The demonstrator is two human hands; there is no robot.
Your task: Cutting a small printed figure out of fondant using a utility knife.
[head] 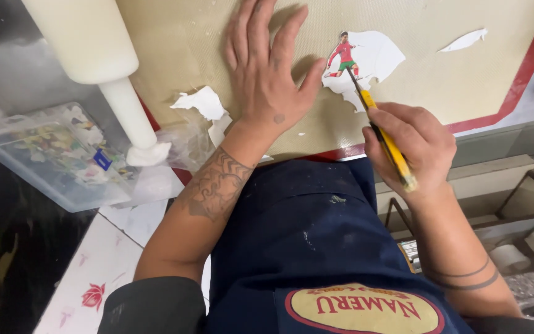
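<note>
My left hand (266, 68) lies flat, fingers spread, on a tan mat (440, 74) with a red border. My right hand (410, 145) grips a yellow craft knife (383, 136) whose tip touches a white printed sheet (372, 59). The sheet bears a small figure (343, 57) in a red shirt and green shorts, partly cut out of it. The blade point sits just right of the figure's legs. Torn white scraps (204, 104) lie left of my left wrist, and another scrap (465, 41) rests at the mat's upper right.
A large white rolling pin (94, 49) leans at the upper left, its handle end down near the mat's edge. A clear plastic box (50, 154) with colourful printed pieces sits to the left. A paper roll (509, 256) and shelving show at the lower right.
</note>
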